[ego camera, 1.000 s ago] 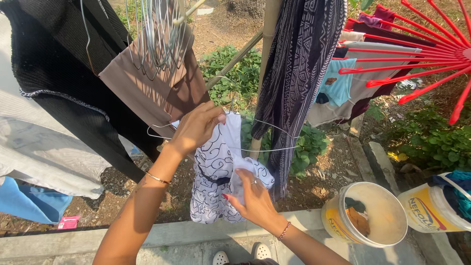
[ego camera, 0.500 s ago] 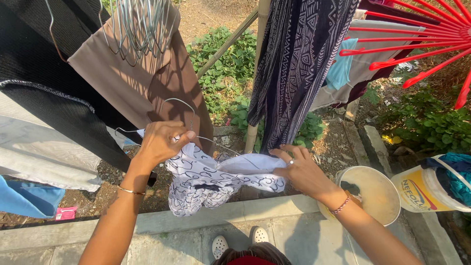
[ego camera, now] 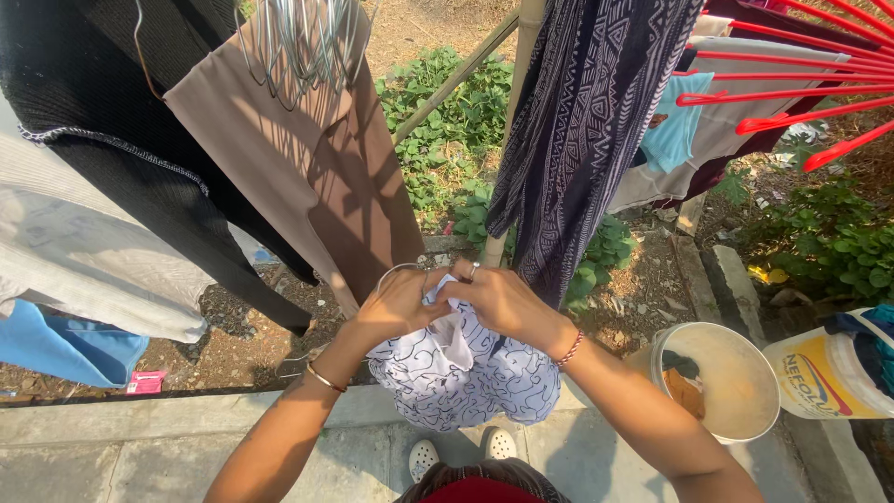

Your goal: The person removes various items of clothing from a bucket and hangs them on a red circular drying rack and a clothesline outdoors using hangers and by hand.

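Two hands meet at chest height: my left hand (ego camera: pixel 396 305) and right hand (ego camera: pixel 503 300) are both closed on the white patterned garment (ego camera: pixel 470 373) — bunched on a wire hanger (ego camera: pixel 396 272) — beside a cream bucket (ego camera: pixel 736 414).

hands (ego camera: pixel 456 303) now together, white patterned garment (ego camera: pixel 475 377) bunched between them

Your left hand (ego camera: pixel 396 305) and right hand (ego camera: pixel 503 300) met knuckle to knuckle above the white patterned garment (ego camera: pixel 466 373), fingers curled into its top edge. Both forearms angled up toward it, wrists bent, each wearing a bracelet.
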